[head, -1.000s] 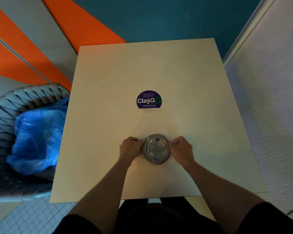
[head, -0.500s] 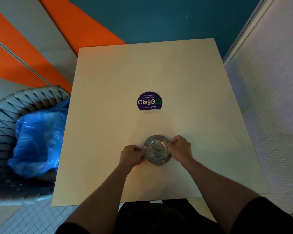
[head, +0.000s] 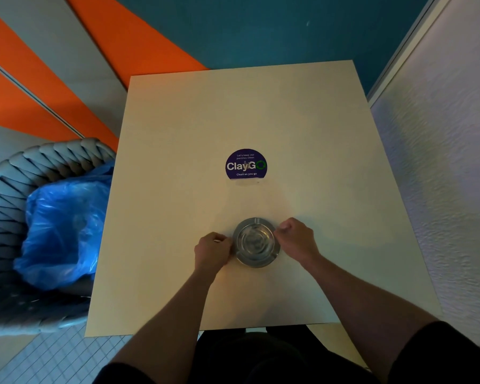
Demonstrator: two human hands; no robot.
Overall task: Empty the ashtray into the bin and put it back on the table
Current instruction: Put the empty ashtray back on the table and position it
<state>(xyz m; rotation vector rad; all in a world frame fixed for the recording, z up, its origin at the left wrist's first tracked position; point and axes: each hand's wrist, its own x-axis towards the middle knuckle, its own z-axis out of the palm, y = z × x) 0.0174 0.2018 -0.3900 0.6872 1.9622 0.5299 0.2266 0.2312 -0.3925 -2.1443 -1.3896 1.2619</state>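
Now both hands, L [head: 212,252] & R [head: 297,241], pinch ashtray [head: 256,242] rim on table [head: 247,112].

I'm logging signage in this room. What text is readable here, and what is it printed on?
"ClayGO": large lettering on the round purple sticker stuck on the table.
"Let's keep our pantries clean": small line at the sticker's top.
"Clean as you go": small line at the sticker's bottom.
No lettering shows on the metal ashtray or the blue bin bag.
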